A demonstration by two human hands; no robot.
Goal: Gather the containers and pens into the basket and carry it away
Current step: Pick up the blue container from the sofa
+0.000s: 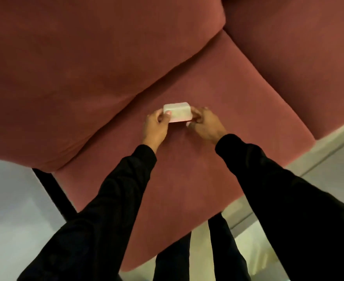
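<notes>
Reddish-brown velvety fabric covers the sofa seat cushion (197, 169) beneath both hands. Between them sits a small white translucent rectangular plastic container (178, 111), pinched at its ends: the left hand (155, 126) closes thumb and fingers on one short side, the right hand (205, 123) curls around the other. Black long sleeves (114, 195) cover both forearms. Whether the container touches the cushion is unclear.

dim warm light; soft overall blur; wide-angle bending at edges; sleeves (114, 199) near-black
</notes>
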